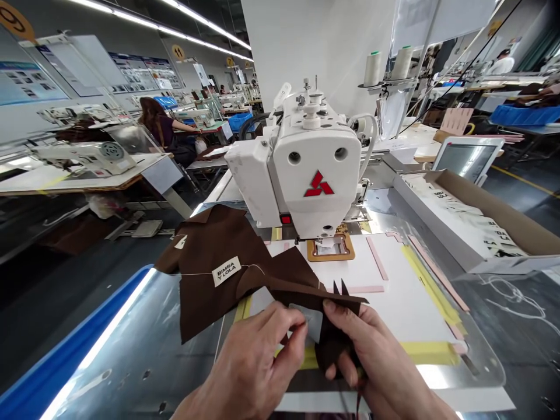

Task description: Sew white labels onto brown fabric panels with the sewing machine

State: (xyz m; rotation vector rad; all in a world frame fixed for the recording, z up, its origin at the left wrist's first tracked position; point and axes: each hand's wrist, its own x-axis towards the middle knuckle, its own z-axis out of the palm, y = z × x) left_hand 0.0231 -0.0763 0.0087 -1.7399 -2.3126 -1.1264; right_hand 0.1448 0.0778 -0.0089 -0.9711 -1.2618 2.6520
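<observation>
Brown fabric pieces lie on the left of the machine bed, joined by a white thread. One carries a cream label reading "BIMBA Y LOLA". My right hand grips the folded edge of a brown piece, thumb on top. Two dark pointed blades stick up behind that edge, seemingly thread snips held in the same hand; their handles are mostly hidden. A pale backing patch shows on the fabric's underside. At this patch my left hand pinches thumb and forefinger together; what is between them is too small to make out.
Straight ahead stands a white sewing machine, its brown clamp frame over a white template edged with yellow and pink tape. To the right are a box of labels and loose white thread. A blue bin edge runs along the left.
</observation>
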